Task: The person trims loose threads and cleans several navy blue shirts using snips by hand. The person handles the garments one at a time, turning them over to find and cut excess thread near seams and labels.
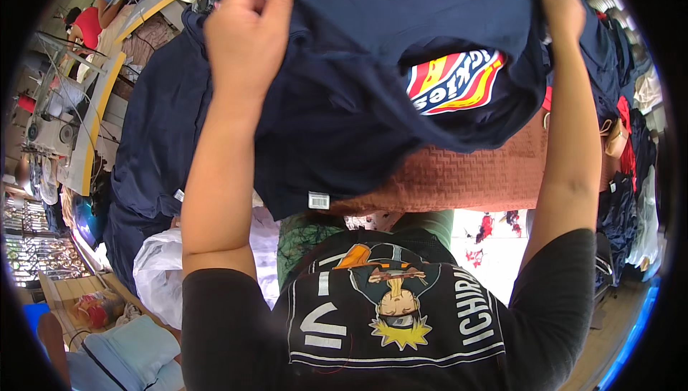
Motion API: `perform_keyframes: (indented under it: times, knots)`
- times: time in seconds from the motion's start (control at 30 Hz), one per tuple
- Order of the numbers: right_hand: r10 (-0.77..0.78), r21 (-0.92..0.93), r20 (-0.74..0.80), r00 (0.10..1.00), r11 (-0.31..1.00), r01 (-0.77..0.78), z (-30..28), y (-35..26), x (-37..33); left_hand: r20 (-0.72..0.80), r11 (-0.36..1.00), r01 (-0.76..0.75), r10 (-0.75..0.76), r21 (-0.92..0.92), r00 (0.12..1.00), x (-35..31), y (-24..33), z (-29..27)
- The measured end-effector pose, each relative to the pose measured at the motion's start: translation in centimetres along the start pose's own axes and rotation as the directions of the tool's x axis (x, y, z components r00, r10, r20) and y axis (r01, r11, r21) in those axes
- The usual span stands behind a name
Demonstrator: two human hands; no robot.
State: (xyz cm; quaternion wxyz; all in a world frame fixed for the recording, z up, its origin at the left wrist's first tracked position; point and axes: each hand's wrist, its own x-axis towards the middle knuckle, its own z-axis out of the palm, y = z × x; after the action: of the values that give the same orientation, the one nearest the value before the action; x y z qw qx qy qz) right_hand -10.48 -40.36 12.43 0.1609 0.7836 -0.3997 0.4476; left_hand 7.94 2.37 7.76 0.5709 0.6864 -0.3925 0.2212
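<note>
A navy blue shirt (344, 97) is spread between my two hands over the table. Through a rounded opening in its cloth shows a red, yellow, white and blue print (455, 83). My left hand (247, 40) is closed at the shirt's upper left edge, thumb up, its fingertips partly hidden. At the upper right corner, my right hand (562, 7) pinches the cloth. A small white label (319, 200) with a barcode hangs at the shirt's near edge. More navy garments (158, 118) lie heaped beside my left forearm.
A brown textured cloth (466, 176) covers the table in front of me. Translucent plastic bags (161, 269) sit at my left. Sewing tables with yellow edges (100, 126) stand further left, where a person in red (87, 29) sits. Dark garments (609, 54) pile up at the right.
</note>
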Motion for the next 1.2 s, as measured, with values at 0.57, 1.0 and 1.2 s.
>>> perform_keyframes:
  times: [0.57,1.0,1.2]
  knots:
    - [-0.248,0.728,0.665,0.704,0.422,-0.539,-10.8,-14.1,-21.9,0.338,0.978,-0.154,0.194,-0.14,0.921,-4.9,2.6,2.1]
    - [-0.156,0.768,0.623,0.767,0.307,-0.562,-11.3,-14.7,-25.1,0.359,0.986,-0.157,0.164,-0.05,0.919,-10.0,1.2,5.6]
    - [-0.186,0.79,0.581,0.792,0.361,-0.495,-11.9,-13.4,-25.8,0.315,0.979,-0.167,0.195,-0.115,0.929,-10.0,1.8,6.4]
